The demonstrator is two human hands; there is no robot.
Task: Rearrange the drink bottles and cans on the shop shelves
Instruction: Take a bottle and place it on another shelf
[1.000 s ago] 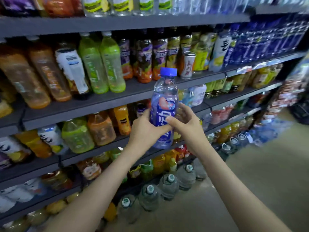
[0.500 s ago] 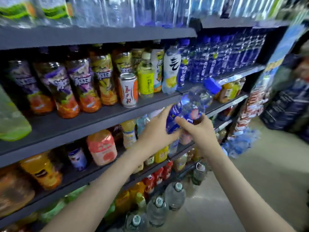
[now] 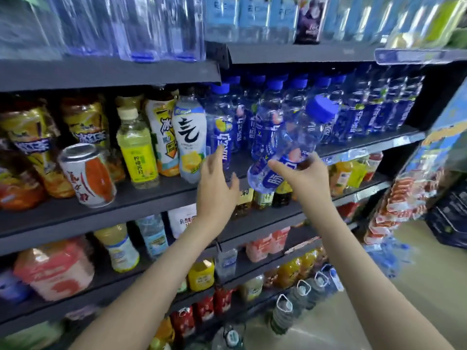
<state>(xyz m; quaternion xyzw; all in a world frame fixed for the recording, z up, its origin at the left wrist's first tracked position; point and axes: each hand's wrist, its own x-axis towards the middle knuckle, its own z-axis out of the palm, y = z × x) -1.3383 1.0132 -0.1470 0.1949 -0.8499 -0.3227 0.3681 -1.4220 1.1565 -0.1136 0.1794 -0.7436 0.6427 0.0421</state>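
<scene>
Two bare hands reach toward the middle shelf (image 3: 151,195) of a dark grey drinks rack. The right hand (image 3: 303,180) grips a clear bottle with a blue label (image 3: 294,138) low on its body, with the fingers curled round the far side and the thumb laid across the label. The bottle is tilted, its base toward the person and its blue cap (image 3: 322,108) pointing up and to the right, and it hangs in the air just in front of the shelf edge. Behind it stands a row of matching blue-capped bottles (image 3: 353,114), upright on that same shelf.

The left hand (image 3: 216,183) holds nothing; its fingers are straight and spread apart, the thumb out to the side. Its fingertips overlap the leftmost matching bottle (image 3: 222,117) (whether they touch it cannot be told). Left of that bottle stand a white-labelled lemon drink (image 3: 188,137), a yellow-green bottle (image 3: 137,150) and a red-and-white can (image 3: 87,175), the can closest to the shelf's front edge. Large water jugs (image 3: 281,314) sit on the floor below
</scene>
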